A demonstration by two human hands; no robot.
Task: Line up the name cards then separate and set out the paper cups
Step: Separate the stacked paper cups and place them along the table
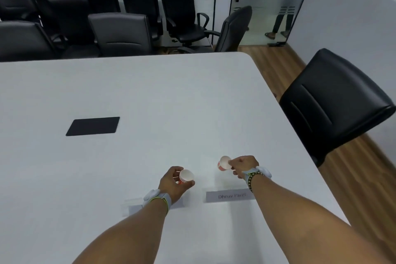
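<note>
My left hand (172, 182) grips a small stack of red-and-white paper cups (186, 176), tilted with the open mouth facing right. To its right, my right hand (243, 165) pinches the rim of a single paper cup (223, 163), held just above the white table (150, 96) and tilted to the left. A white name card (230, 196) with printed text stands below the right hand. A second name card (134, 206) lies partly hidden under my left wrist.
A black rectangular panel (93, 126) sits in the table at the left. A black office chair (334, 100) stands at the table's right edge. Several more black chairs (120, 32) line the far side. A person's legs (278, 25) show behind a glass door.
</note>
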